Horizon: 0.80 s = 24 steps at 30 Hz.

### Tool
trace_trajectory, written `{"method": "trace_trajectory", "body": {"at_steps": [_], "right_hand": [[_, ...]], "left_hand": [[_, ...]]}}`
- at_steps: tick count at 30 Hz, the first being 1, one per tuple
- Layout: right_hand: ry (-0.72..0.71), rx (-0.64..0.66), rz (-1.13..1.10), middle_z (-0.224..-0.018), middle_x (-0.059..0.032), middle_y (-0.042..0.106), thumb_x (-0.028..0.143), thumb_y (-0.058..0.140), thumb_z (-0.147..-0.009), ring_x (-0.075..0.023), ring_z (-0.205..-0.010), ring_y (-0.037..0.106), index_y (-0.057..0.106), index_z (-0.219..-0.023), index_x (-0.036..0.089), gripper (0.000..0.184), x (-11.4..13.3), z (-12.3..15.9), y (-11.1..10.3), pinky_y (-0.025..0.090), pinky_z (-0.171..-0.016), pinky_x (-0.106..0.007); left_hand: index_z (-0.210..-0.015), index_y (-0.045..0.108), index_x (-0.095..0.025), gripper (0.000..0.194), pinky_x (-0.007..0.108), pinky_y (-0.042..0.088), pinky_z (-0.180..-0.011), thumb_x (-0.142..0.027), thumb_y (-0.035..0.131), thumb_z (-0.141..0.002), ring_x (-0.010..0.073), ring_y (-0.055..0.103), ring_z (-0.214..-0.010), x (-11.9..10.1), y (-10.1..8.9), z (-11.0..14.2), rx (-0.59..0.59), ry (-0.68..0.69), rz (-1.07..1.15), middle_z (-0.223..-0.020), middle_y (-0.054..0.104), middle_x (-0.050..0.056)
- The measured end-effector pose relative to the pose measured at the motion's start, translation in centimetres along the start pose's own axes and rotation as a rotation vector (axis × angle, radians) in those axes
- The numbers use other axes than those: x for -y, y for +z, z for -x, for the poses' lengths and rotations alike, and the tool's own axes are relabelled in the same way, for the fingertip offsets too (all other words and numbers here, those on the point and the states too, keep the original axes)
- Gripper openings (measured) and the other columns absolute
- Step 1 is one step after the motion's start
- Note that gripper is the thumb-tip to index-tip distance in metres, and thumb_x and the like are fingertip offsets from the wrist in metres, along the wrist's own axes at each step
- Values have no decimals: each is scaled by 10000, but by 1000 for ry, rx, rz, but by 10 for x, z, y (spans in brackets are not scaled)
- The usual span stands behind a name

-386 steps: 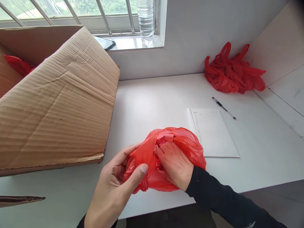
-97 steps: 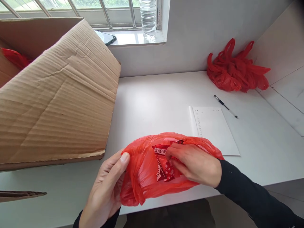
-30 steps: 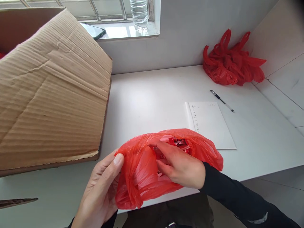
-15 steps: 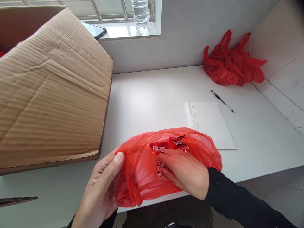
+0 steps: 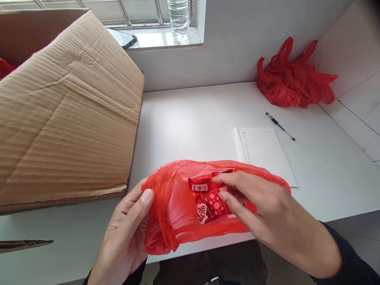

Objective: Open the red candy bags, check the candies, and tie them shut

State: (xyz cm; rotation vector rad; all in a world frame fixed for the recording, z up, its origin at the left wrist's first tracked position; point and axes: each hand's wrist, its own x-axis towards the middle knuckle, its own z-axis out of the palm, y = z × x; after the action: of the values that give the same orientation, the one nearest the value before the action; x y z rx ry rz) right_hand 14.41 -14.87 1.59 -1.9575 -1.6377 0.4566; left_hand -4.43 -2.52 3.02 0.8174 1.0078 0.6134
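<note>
My left hand (image 5: 129,231) pinches the left rim of a red plastic bag (image 5: 166,206) between thumb and fingers. The bag lies with its mouth spread open at the table's front edge. Inside it are several small red-wrapped candies; one candy packet (image 5: 199,185) has a pale label, and another candy packet (image 5: 206,209) reads "SWEET SUGAR". Over the bag's right side reaches my right hand (image 5: 264,206), its thumb and fingers apart above the candies. I see nothing held between them. The right hand hides part of the bag and some contents.
A large cardboard box (image 5: 89,118) stands at the left with red plastic inside. A notepad (image 5: 267,154) and a pen (image 5: 280,126) lie to the right. Knotted red bags (image 5: 293,83) sit in the back corner. A phone (image 5: 123,38) and water bottle (image 5: 179,19) rest on the sill.
My right hand has drawn back to the right from among the candies, and its fingers have spread, uncovering more packets. The left hand still grips the bag's rim.
</note>
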Motion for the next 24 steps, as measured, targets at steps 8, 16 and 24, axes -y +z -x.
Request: {"method": "trace_trajectory", "body": {"at_steps": [8, 16, 24], "right_hand": [[-27, -52, 475, -1330, -101, 544, 216, 424, -1000, -305, -1199, 514, 458, -1399, 222, 400, -31, 26, -19, 395, -971, -490], [111, 72, 391, -795, -5, 562, 138, 416, -972, -189, -728, 516, 520, -889, 211, 151, -60, 12, 2, 422, -808, -415], [145, 96, 225, -841, -14, 666, 171, 397, -986, -210, -727, 607, 574, -943, 239, 194, -72, 1, 12, 472, -755, -410]], "left_hand": [[-1378, 516, -473, 884, 344, 615, -686, -246, 882, -606, 224, 670, -711, 7, -8, 19, -52, 368, -429, -850, 699, -12], [-1169, 751, -303, 338, 200, 318, -404, -274, 700, -836, 163, 500, -635, 19, -7, 3, 90, 583, -946, -764, 562, 37], [-573, 535, -203, 407, 252, 388, -644, -332, 553, -958, 159, 478, -634, 3, -6, 0, 184, 562, -872, -589, 497, 6]]}}
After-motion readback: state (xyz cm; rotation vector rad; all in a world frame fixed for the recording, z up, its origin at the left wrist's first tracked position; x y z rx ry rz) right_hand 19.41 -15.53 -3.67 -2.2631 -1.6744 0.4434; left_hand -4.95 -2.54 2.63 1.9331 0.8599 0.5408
